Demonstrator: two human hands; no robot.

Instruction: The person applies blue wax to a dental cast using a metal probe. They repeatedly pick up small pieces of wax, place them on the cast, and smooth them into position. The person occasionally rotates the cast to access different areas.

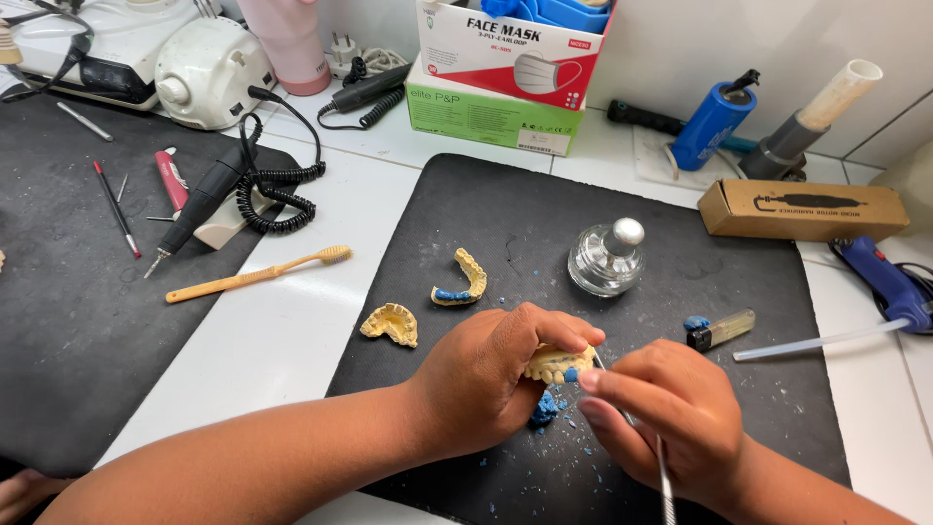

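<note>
Left hand (486,374) grips a yellow dental cast (557,362); right hand (671,413) pinches a thin metal tool (663,467).
Best kept braced on the dark mat (544,209), scraping blue wax (544,410) lightly, tip angled off the teeth.

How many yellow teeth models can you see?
3: one tooth model held in the left hand, one lying left of it on the black mat, one farther back. None seem hidden.

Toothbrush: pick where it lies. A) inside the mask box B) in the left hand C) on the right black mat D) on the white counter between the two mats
D: the toothbrush lies on the white counter, between the left mat and the right mat.
</note>
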